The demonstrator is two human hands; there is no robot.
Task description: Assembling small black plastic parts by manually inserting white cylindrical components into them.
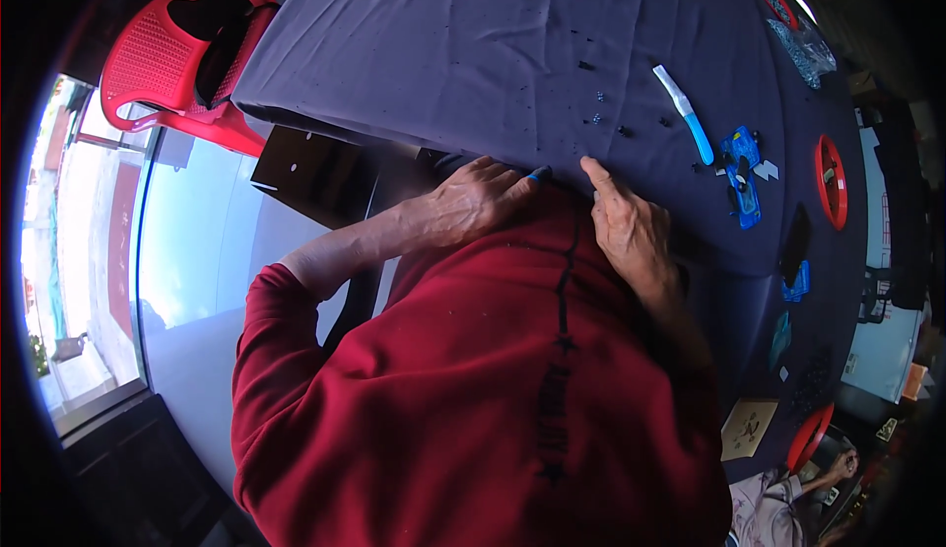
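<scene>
My left hand (pixel 473 202) lies at the near edge of a table covered with dark purple cloth (pixel 443 44), right above my red sweater (pixel 473 379). Its fingers are curled over a small blue piece (pixel 540 172), of which only the tip shows. My right hand (pixel 626 227) rests flat beside it, forefinger stretched onto the cloth, holding nothing. Farther right on the cloth lie a blue toy car (pixel 741 180) and a white-and-blue tube-shaped tool (pixel 685 113). Several tiny dark parts (pixel 596 118) are scattered ahead of my hands.
A red plastic chair (pixel 187 54) stands at the table's left corner. A red round tray (pixel 833 180), a second red tray (pixel 808 437) and small blue and black items sit along the right side. Another person's hand (pixel 843 466) is at the lower right.
</scene>
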